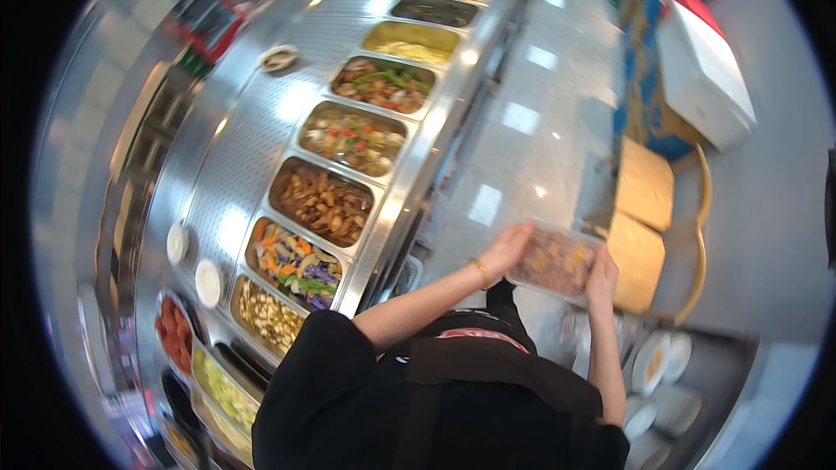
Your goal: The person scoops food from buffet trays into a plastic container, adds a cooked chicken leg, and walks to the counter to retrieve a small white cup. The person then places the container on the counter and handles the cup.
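Between my two hands I carry a clear rectangular plastic food container filled with brownish-pink pieces, perhaps meat, with some yellow bits. It is held out in front of my apron, above the floor. My left hand grips its left end, a gold bracelet on that wrist. My right hand closes round its right end. Blur hides the exact food and whether a lid is on. To my left runs a steel serving counter with a row of food pans, among them a pan of mixed vegetables.
Two wooden chairs stand on the right, near a white foam box. Stacked white plates lie on a low shelf at lower right. Along the counter's left side sit small white bowls. A shiny floor aisle stretches ahead.
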Demonstrator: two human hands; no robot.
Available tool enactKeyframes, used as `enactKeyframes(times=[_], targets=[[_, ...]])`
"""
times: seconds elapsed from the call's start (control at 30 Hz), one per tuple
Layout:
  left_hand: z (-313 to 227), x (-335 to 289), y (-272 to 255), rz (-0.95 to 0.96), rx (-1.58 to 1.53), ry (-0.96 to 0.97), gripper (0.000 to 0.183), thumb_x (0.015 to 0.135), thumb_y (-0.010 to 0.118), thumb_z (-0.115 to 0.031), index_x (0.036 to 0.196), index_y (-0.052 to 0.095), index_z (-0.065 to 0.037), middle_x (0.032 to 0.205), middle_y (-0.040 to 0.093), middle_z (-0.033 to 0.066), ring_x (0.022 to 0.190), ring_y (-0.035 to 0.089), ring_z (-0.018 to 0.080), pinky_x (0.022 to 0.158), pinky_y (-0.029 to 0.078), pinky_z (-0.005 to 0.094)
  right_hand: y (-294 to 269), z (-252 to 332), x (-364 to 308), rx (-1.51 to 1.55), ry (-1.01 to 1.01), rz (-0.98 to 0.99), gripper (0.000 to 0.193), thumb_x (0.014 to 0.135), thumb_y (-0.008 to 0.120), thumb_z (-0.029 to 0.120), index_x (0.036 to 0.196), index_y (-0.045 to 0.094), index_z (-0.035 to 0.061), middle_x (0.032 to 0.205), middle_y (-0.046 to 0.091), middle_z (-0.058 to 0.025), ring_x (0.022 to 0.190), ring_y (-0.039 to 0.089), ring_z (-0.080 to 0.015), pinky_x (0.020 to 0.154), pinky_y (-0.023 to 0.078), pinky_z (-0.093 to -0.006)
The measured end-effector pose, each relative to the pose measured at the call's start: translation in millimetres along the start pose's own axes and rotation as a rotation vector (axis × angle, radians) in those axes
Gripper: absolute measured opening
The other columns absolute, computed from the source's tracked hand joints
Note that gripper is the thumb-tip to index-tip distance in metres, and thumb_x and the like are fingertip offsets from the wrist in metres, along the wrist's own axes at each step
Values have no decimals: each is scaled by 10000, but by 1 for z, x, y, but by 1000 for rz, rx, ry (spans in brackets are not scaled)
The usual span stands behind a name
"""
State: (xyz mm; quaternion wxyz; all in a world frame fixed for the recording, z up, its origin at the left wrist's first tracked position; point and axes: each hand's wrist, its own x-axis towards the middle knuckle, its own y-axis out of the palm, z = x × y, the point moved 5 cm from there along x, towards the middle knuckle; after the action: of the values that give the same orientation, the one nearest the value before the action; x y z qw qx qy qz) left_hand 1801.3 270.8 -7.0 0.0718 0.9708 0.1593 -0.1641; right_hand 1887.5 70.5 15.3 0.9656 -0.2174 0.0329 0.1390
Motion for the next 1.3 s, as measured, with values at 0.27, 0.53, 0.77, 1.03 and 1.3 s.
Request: enactKeyframes(times=[0.27, 0.53, 0.77, 1.03, 1.3], targets=[[-46, 112, -17, -296, -19, 45, 558, 956, 416, -477, 868, 594, 44, 738, 590, 105, 705, 530, 198, 686, 450, 351, 19, 52, 147, 174, -72, 278, 400, 1009, 383, 323, 995, 594, -16, 832, 565, -12, 760, 512, -84, 695, 437, -231], [-70, 155, -161, -806, -325, 61, 480, 960, 446, -475, 925, 598, -21, 791, 553, 0, 700, 476, 105, 633, 428, 264, 178, 148, 264, 96, -14, 908, 396, 978, 435, 347, 989, 576, -23, 739, 565, -63, 540, 575, -139, 439, 490, -263], [-105, 190, -305, -954, -392, 173, 440, 980, 435, -426, 1007, 609, -23, 849, 586, 6, 736, 509, 88, 675, 446, 244, 336, 230, 323, 140, -205, 1002, 350, 972, 451, 302, 982, 581, -22, 686, 556, -54, 498, 565, -127, 412, 478, -255], [-131, 224, -435, -1214, -205, 216, 367, 987, 416, -337, 920, 503, 14, 779, 493, 20, 733, 451, 135, 696, 399, 294, 494, 288, 376, 50, -178, 1128, 405, 960, 475, 375, 877, 560, -12, 679, 578, -67, 489, 570, -136, 408, 485, -260], [-52, 278, -552, -1485, -30, 132, 241, 881, 528, -245, 971, 591, -30, 910, 594, 163, 911, 567, 340, 822, 454, 414, 662, 289, 422, -117, -335, 1334, 424, 960, 453, 396, 903, 594, 0, 609, 565, -49, 511, 549, -157, 445, 439, -286]])
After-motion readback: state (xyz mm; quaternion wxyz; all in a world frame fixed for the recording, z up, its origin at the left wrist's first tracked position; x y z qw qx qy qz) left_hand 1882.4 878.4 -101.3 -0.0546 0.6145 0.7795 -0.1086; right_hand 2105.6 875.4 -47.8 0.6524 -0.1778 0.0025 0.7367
